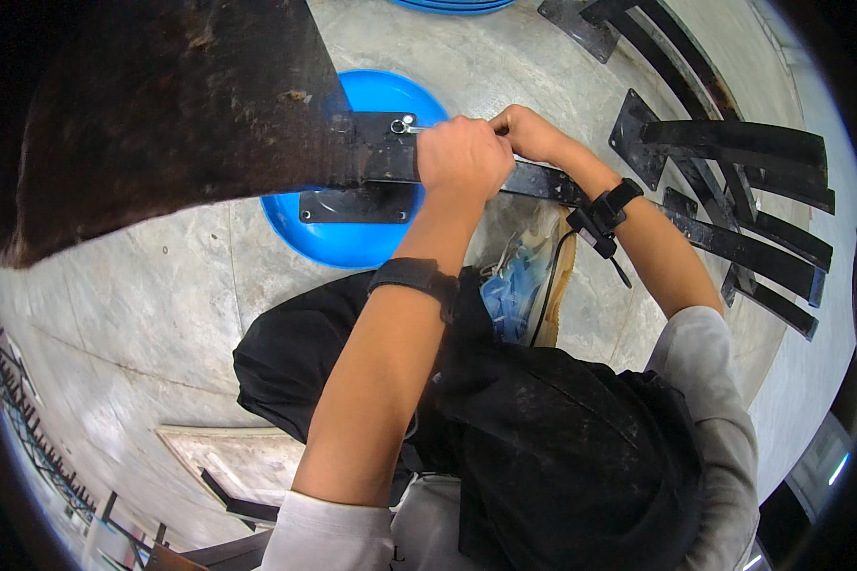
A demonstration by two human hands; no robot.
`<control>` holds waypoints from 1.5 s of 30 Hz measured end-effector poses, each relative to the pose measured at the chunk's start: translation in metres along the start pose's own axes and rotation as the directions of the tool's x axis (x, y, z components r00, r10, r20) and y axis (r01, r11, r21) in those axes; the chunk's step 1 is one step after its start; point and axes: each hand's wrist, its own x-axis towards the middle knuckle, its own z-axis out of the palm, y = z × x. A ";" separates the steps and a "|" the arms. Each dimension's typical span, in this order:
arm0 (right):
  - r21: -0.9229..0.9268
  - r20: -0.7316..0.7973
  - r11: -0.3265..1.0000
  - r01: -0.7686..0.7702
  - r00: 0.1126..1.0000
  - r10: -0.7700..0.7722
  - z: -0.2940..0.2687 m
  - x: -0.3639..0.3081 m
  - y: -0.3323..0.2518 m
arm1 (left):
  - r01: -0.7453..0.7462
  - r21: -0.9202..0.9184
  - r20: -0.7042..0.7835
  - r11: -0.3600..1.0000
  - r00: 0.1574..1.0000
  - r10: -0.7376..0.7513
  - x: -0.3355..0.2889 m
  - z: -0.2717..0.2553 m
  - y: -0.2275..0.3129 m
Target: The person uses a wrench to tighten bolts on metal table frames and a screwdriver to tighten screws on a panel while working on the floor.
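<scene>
Wrench [412,128] and bracket [379,147] overlie the blue tray [343,246].

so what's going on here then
The person's left hand grips a silver metal spanner, its ring end at a corner of a black metal plate. The right hand is close beside it, fingers bent; whether they hold anything is unclear. A round blue plastic-looking disc lies beneath the plate.

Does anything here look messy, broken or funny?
A little. The big dark panel has a pale scraped spot near its right edge, odd against its dark surface, and the black trousers have whitish smudges. I see no spill.
</scene>
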 end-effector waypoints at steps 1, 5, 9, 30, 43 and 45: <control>-0.003 -0.016 1.000 0.006 1.000 -0.006 0.001 -0.001 0.000 | 0.005 0.009 0.016 1.000 1.000 -0.005 0.000 -0.001 0.000; -0.015 -0.018 0.998 -0.063 0.998 0.063 0.002 -0.003 0.004 | 0.021 0.013 0.029 1.000 0.999 -0.021 0.001 -0.002 0.002; -0.022 -0.056 0.999 -0.041 0.998 0.040 0.001 -0.006 0.000 | 0.040 0.019 0.066 0.999 0.997 -0.041 0.002 -0.002 0.001; -0.040 -0.106 0.998 -0.047 0.993 0.043 0.001 -0.009 0.003 | 0.045 0.005 0.108 0.999 0.993 -0.045 0.004 -0.004 0.002; -0.323 -0.097 0.945 -0.046 0.995 0.015 -0.001 -0.009 -0.012 | 0.052 0.025 0.177 0.998 0.983 -0.056 0.005 -0.006 0.002; -0.353 -0.097 0.934 -0.049 0.995 0.015 -0.001 -0.009 -0.011 | 0.046 0.029 0.185 0.999 0.981 -0.050 0.005 -0.008 0.003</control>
